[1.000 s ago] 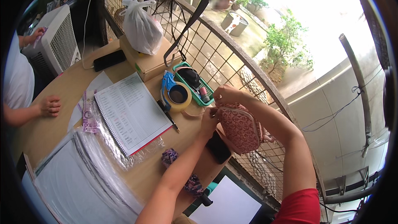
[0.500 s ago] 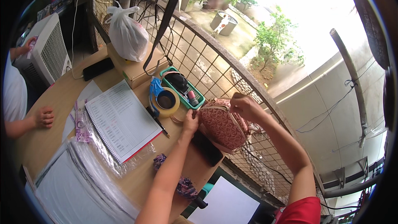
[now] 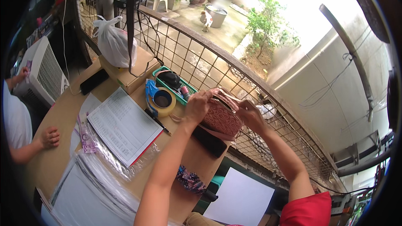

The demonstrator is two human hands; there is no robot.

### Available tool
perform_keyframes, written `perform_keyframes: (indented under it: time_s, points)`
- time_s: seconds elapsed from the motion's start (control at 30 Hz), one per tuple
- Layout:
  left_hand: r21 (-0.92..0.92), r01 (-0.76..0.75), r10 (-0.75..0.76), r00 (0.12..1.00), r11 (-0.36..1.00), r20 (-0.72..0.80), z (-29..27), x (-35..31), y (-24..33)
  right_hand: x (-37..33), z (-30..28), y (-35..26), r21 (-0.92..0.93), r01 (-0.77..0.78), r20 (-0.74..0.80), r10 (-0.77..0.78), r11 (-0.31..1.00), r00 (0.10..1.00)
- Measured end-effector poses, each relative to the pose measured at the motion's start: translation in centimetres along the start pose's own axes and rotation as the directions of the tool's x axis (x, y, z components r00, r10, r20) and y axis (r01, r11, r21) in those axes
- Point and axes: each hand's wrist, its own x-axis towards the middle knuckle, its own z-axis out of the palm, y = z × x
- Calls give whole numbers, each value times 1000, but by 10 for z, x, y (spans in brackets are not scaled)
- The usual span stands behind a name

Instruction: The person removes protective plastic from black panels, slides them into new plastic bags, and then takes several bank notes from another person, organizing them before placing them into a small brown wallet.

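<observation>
A small pink-red patterned zip bag (image 3: 221, 119) stands at the right edge of the table, its top parted with a dark gap showing. My left hand (image 3: 199, 106) is closed on the left rim of its opening, and my right hand (image 3: 251, 117) pinches the right rim. A black phone (image 3: 208, 141) lies flat just in front of the bag. Close by my left hand are a green basket (image 3: 187, 84) with small items in it and a tape roll (image 3: 164, 101) on a blue dispenser. What lies inside the bag is hidden.
A spiral notebook (image 3: 121, 125), a pen (image 3: 158, 122) and purple banknotes (image 3: 86, 138) lie left of my arm. Behind them a white plastic bag (image 3: 115, 44) sits on a cardboard box (image 3: 140, 73). Another person's hand (image 3: 50, 137) rests at the left. Metal mesh (image 3: 201, 58) borders the table.
My right hand has come down from above the bag to its right rim. My left hand has moved up to the left rim. The bag's top now gapes, and the view has shifted slightly.
</observation>
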Motion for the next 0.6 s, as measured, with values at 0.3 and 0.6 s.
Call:
perform_keyframes:
  time_s: [0.3,0.6]
  points:
    - [124,-83,67,989,989,131,-10,3,7,-153,78,-28,-182,-348,-212,309,920,927]
    - [144,-327,282,922,934,265,-39,-16,39,-20,29,-75,658,-461,-94,673,595,734]
